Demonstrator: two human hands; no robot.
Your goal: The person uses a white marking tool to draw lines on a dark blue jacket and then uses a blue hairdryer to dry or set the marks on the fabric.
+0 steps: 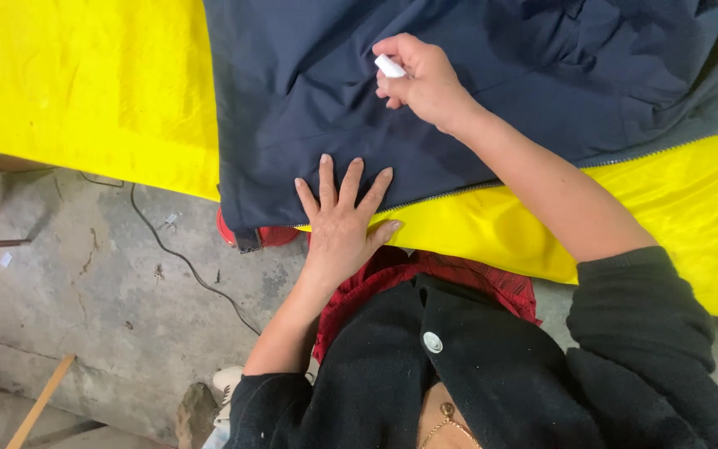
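At the bottom of the frame the person's black cardigan (492,374) fills the view, with grey floor (85,291) and a loose cable (184,262) at lower left. Just above, at centre, the left hand (342,220) lies flat and released, fingers spread, pressing the near edge of the navy garment (309,108) onto the yellow sheet (85,83). Further up, the right hand (421,79) is closed on a white chalk (390,66), its tip at the cloth in the upper middle of the frame.

The step in hand looks like marking the fabric while it is pinned flat. The next move would seem to call for steady pressure from the flat palm and a light, even stroke.

The chalk's long axis runs from upper left to lower right, its free end pointing to the upper left. The garment spreads across the top, its zip edge (475,187) slanting up to the right.
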